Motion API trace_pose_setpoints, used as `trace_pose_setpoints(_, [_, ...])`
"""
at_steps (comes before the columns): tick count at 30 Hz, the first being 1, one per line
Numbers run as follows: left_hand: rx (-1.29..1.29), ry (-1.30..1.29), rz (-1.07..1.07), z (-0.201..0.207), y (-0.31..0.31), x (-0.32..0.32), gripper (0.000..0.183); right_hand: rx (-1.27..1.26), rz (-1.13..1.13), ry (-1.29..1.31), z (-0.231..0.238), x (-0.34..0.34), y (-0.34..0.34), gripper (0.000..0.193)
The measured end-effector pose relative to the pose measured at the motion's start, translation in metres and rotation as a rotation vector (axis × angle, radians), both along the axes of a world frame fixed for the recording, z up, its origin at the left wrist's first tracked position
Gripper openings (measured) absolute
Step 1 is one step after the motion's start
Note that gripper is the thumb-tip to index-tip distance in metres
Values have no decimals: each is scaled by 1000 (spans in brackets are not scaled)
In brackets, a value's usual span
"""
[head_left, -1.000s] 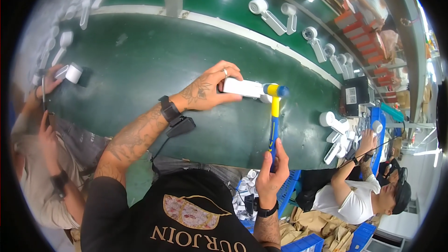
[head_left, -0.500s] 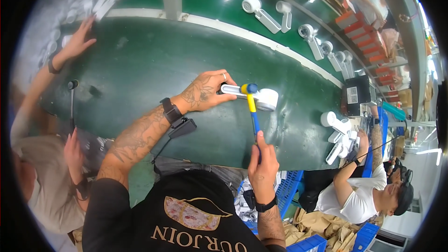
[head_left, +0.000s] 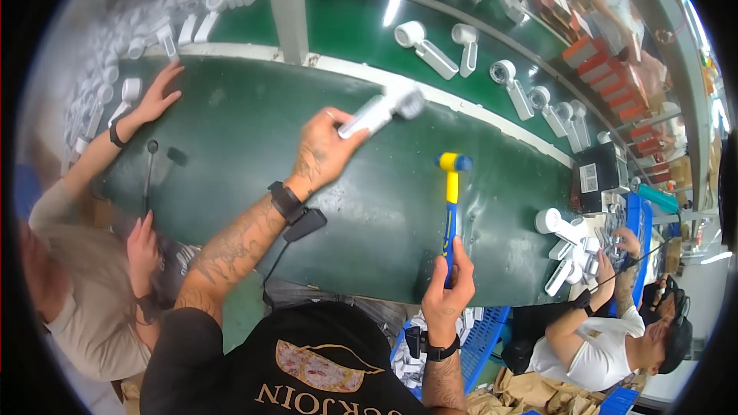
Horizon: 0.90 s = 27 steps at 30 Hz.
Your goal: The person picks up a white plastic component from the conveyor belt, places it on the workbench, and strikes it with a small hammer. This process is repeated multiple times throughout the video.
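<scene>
My left hand (head_left: 321,150) is closed round the handle of a white handheld fan (head_left: 382,110), raised near the far edge of the green worktable (head_left: 231,146). The fan's round head points away to the right and is blurred. My right hand (head_left: 450,284) grips the blue lower handle of a mallet (head_left: 451,207). The mallet has a yellow neck and a yellow and blue head, turned away from me, apart from the fan.
Beyond the table's pale rim, several similar white fans (head_left: 427,50) lie on a green belt. More white fans (head_left: 569,250) are piled at the right, by a black box (head_left: 598,173). At the left a co-worker's hand holds another mallet (head_left: 149,173); another person (head_left: 588,346) sits at the right.
My left hand has lifted the fan from under the mallet and carried it towards the far table edge. The mallet has moved right and nearer to me, off the fan.
</scene>
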State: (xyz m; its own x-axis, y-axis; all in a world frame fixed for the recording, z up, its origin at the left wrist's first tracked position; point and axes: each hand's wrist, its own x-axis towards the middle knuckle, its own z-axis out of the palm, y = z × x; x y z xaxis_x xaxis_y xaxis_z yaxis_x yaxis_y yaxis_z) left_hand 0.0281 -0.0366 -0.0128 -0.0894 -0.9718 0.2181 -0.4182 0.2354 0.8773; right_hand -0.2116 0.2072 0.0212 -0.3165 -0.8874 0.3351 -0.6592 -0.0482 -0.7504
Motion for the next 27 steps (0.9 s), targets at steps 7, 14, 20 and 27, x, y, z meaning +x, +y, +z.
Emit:
trace_pose_setpoints(7, [-388, -116, 339, 5, -135, -19, 64, -10, -75, -100, -46, -1, 2, 46])
trace_pose_setpoints(14, [-90, -471, 15, 37, -178, -141, 83, -34, -70, -81, -45, -3, 1, 45])
trace_pose_setpoints(20, [20, -500, 79, 46, -185, -133, 97, -23, -88, -122, -37, -6, -5, 45])
trace_pose_setpoints(27, [-12, -559, 66, 31, -192, -143, 89, -27, -79, -51, -29, 4, -1, 42])
